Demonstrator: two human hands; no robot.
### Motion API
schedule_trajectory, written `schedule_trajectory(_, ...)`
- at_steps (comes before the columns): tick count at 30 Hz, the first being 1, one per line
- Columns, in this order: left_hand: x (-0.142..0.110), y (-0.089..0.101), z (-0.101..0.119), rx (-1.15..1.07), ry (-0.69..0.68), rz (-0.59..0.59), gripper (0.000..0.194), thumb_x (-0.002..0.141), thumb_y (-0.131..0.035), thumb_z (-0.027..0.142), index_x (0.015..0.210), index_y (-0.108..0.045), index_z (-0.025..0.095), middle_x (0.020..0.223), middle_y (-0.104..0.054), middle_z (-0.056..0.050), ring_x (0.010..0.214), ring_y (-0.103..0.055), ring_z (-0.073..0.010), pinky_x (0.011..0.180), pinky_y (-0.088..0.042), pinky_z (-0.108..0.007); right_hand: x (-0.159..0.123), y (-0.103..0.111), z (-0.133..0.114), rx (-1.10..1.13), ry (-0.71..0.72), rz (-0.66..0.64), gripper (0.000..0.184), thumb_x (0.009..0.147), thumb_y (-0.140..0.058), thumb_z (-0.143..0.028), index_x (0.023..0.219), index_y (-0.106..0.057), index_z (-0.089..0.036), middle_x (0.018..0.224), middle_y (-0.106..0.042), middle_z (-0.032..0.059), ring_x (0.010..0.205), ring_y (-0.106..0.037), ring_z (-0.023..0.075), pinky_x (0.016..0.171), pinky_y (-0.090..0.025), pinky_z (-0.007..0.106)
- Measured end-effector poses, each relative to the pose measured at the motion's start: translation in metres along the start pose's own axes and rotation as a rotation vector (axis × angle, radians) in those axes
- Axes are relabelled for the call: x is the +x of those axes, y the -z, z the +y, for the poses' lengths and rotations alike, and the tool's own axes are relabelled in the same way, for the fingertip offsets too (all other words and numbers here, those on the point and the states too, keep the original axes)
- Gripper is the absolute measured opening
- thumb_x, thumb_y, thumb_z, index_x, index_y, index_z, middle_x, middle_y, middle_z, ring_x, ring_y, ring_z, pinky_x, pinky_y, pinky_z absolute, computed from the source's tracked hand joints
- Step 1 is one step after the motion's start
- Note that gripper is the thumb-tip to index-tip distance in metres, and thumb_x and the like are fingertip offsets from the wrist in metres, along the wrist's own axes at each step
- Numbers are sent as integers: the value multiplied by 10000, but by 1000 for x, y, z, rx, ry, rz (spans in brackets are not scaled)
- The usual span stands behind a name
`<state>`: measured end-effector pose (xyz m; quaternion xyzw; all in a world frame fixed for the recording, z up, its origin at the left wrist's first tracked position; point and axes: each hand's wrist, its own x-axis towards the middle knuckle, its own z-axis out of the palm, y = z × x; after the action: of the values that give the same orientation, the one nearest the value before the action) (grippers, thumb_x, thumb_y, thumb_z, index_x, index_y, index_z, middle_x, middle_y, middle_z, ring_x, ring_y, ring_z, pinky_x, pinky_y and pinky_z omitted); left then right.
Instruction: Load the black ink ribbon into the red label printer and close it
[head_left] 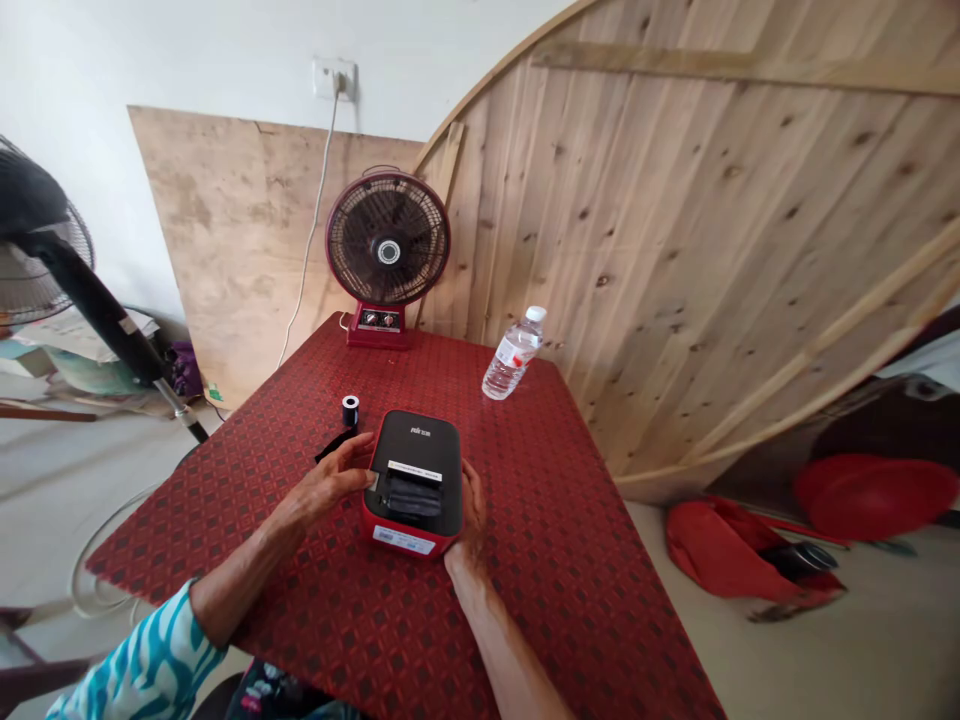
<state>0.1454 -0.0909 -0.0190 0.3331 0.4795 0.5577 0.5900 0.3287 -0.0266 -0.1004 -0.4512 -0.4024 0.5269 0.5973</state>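
Observation:
A label printer (pixel 421 450) with a black top and red sides lies on the table in front of me. A white strip crosses its top above a dark slot, and a white sticker is on its near side. My right hand (pixel 469 520) grips its right side, with some fingers hidden behind the edge. At the left side, my left hand (pixel 330 482) has its fingers stretched out and apart; the thumb touches the printer's top edge by a small pale label. Just beyond that hand stands a small black-and-white roll (pixel 350 409), with a black strip (pixel 335 443) beside it.
A red patterned cloth covers the table (pixel 555 520). Towards the back stand a dark red fan (pixel 388 250) and a clear water bottle (pixel 513 355). A wooden panel (pixel 675 230) leans behind. Another fan (pixel 97 300) is at left; a red bag (pixel 720 550) lies on the floor at right.

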Motion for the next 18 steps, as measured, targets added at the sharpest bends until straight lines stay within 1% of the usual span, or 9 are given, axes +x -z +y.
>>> schedule_trajectory(2, 2, 3, -1, -2, -5, -16, 726, 621, -739, 249, 1310, -513, 201, 1415, -509, -124, 1328, -425, -345, 1042, -394, -438, 0, 0, -1, 3, -38, 5, 498, 790, -564, -592, 1123, -648, -231, 1124, -679, 40, 1054, -607, 240, 892, -456, 371)
schedule_trajectory(7, 10, 10, -9, -21, 12, -41, 766, 594, -742, 230, 1314, -481, 206, 1419, -500, -122, 1284, -477, -330, 992, -439, -423, -3, -3, -4, 75, -53, 19, 501, 748, -614, -575, 1108, -638, -227, 1094, -685, 34, 1028, -614, 240, 871, -463, 367)
schedule_trajectory(11, 15, 11, -15, -1, -17, -72, 723, 619, -718, 230, 1307, -497, 202, 1333, -586, -115, 1219, -542, -315, 962, -458, -413, -4, -5, -5, 107, -62, 18, 494, 739, -620, -565, 1092, -637, -220, 1035, -699, 31, 941, -636, 227, 810, -485, 346)
schedule_trajectory(14, 13, 9, -13, 4, -50, -91, 671, 607, -700, 221, 1257, -538, 181, 1282, -624, -120, 1228, -536, -317, 965, -456, -399, -2, -4, -1, 77, -43, 6, 490, 761, -592, -561, 1116, -631, -227, 1040, -696, 29, 917, -639, 218, 777, -490, 331)
schedule_trajectory(18, 7, 4, -4, 23, -17, -96, 654, 587, -685, 210, 1227, -553, 175, 1266, -634, -118, 1221, -540, -322, 959, -454, -402, 4, -1, 8, 53, -53, 3, 516, 757, -576, -585, 1121, -634, -224, 1024, -697, 37, 884, -643, 215, 760, -492, 336)
